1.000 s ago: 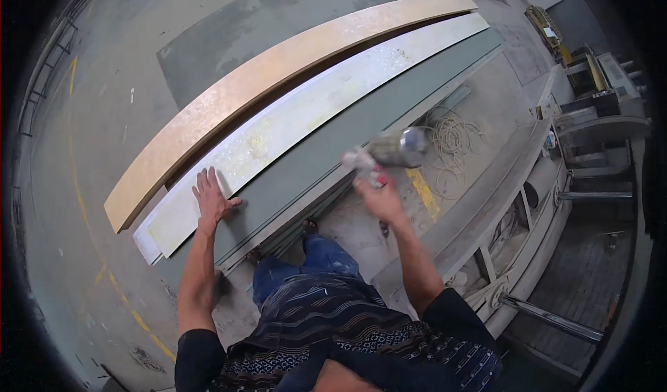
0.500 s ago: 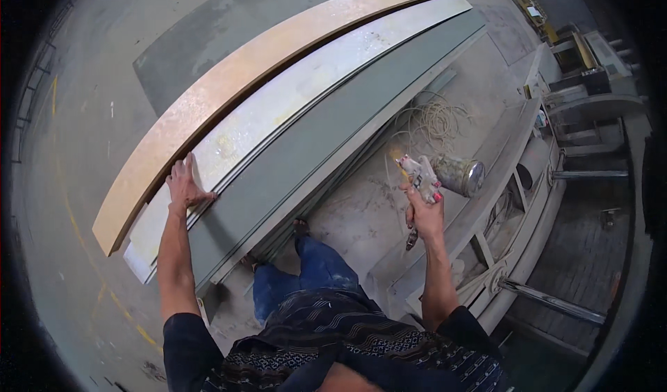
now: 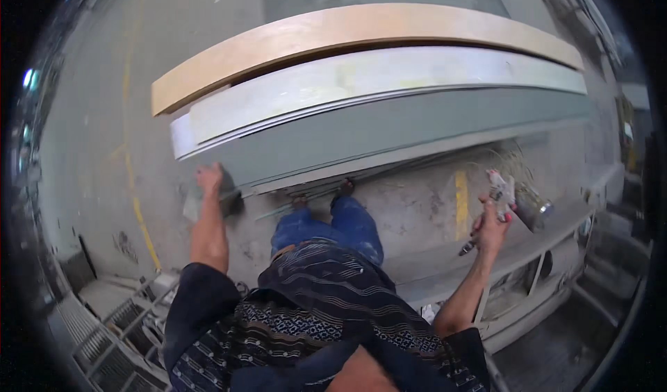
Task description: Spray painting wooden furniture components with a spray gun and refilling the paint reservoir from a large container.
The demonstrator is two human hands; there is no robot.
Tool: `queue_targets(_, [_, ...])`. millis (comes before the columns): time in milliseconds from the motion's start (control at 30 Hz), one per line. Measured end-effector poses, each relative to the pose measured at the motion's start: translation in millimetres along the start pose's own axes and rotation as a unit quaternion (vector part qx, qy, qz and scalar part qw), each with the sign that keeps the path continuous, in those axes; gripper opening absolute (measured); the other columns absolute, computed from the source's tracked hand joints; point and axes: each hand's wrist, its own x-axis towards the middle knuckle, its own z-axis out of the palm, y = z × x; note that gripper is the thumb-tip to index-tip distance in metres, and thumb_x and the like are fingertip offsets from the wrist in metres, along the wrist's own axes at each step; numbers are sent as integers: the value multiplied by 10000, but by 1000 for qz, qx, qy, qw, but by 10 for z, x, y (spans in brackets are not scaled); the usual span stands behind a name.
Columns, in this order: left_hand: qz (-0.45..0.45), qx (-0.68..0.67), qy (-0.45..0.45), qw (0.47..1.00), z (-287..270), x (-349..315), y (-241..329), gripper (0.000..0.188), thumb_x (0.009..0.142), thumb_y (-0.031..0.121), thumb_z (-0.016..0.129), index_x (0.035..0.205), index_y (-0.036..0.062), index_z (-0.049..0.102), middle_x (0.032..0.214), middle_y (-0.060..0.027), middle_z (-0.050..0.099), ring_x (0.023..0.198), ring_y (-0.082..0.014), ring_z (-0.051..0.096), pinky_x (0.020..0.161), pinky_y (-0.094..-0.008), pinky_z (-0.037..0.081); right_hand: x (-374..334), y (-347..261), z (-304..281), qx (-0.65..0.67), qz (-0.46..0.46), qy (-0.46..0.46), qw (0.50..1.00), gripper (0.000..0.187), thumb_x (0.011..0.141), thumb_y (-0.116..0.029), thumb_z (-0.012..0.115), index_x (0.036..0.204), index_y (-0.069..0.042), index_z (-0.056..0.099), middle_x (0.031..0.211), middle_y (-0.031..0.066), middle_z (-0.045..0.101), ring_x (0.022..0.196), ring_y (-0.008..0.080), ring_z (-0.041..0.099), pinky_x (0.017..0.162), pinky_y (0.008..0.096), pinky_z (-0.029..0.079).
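Note:
My right hand (image 3: 490, 227) is wrapped round a spray gun (image 3: 501, 189), spattered whitish with small red parts, held out to the right. Close to the left end of a long grey-green board (image 3: 389, 122) is my left hand (image 3: 210, 177); its fingers are blurred, and I cannot tell whether they touch the board. Behind that board lies a whitish, stained board (image 3: 389, 72) on a stack of thin ones. A long tan board (image 3: 361, 24) runs along the far side.
A cylindrical metal can (image 3: 533, 213) and a coil of pale cord (image 3: 513, 166) are behind the spray gun. A long grey machine frame (image 3: 445, 270) stands at the right. Yellow lines (image 3: 142, 225) mark the floor, and a metal rack (image 3: 114, 322) is at lower left.
My view has turned, so the boards now lie more level across it. My left hand has come off the whitish board toward the grey-green board's left end. The spray gun stays in my right hand.

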Motion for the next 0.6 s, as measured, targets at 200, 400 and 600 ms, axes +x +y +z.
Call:
queue_targets(200, [-45, -43, 15, 998, 97, 577, -408, 648, 755, 402, 547, 1239, -20, 455, 1252, -274, 462, 1168, -470, 412, 956, -521, 357, -755, -97, -119, 8, -47, 78, 996, 206, 873, -239, 594, 901, -39, 637, 525, 15, 506, 351, 89, 399, 333, 251, 297])
queue_targets(400, [110, -81, 12, 991, -584, 821, -1336, 442, 760, 322, 525, 983, -50, 609, 992, -303, 584, 960, -437, 559, 857, -467, 439, -1379, -157, 411, 39, -87, 38, 995, 230, 878, -222, 592, 940, -1, 591, 820, 80, 620, 353, 82, 403, 311, 240, 311])
queue_targets(600, [70, -100, 7, 992, -1207, 882, -2082, 322, 734, 253, 557, 881, -21, 642, 874, -262, 623, 856, -432, 592, 781, -471, 466, -1935, -204, 1074, 41, -110, -2, 993, 216, 860, -236, 613, 882, -22, 615, 819, 73, 645, 335, 92, 408, 301, 244, 334])
